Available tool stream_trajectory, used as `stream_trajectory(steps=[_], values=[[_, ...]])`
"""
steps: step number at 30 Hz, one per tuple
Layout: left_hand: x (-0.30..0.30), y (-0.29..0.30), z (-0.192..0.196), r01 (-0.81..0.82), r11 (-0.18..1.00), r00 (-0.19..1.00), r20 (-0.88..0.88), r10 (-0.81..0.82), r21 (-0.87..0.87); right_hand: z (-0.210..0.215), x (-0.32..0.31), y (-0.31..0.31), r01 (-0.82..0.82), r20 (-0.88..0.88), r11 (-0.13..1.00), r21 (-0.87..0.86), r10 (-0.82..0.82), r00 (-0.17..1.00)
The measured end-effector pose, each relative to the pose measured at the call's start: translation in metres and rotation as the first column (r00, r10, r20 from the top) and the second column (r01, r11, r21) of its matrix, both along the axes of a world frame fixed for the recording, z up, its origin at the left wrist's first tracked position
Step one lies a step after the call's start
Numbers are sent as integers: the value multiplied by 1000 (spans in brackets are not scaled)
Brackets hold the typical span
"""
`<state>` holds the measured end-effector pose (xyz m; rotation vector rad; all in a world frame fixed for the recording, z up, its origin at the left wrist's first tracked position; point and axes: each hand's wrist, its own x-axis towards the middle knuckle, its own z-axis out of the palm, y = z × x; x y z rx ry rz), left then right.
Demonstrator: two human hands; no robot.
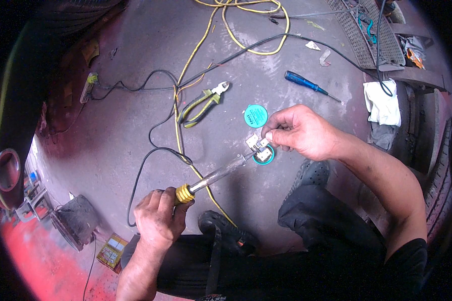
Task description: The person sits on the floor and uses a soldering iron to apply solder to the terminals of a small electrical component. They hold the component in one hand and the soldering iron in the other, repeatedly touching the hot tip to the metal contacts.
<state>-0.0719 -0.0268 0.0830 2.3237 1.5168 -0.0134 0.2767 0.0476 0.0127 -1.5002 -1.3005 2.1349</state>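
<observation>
My left hand is closed round the yellow grip of a soldering iron, whose metal barrel slants up to the right. Its tip reaches a small round teal tin on the floor. Over that tin, my right hand pinches a small whitish electrical part between thumb and fingers. Similar pale blocks show beside and below it; whether they are joined to it I cannot tell. The tin's teal lid lies just beyond my right fingertips.
Yellow-green cutting pliers and a blue screwdriver lie on the floor ahead. A yellow cable and black cables cross it. A white cloth lies at the right, near a tyre. My shoes are close below the work.
</observation>
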Motion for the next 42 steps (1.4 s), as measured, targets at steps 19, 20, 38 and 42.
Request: stream_trajectory(steps=[19,20,38,42], values=[[-1,-1,0,-15,1000,1000,-4,15,-2,1,-1,0,13,-19,1000,-28,-13,1000],[0,-1,0,-17,1000,1000,-1,17,-5,1,-2,0,11,-10,1000,-27,-11,1000],[-1,-1,0,17,1000,1000,-11,-17,15,0,-3,0,26,6,1000,7,-26,1000],[-1,-1,1,24,1000,1000,-18,-24,9,-1,-3,-1,19,-9,1000,-22,-20,1000]])
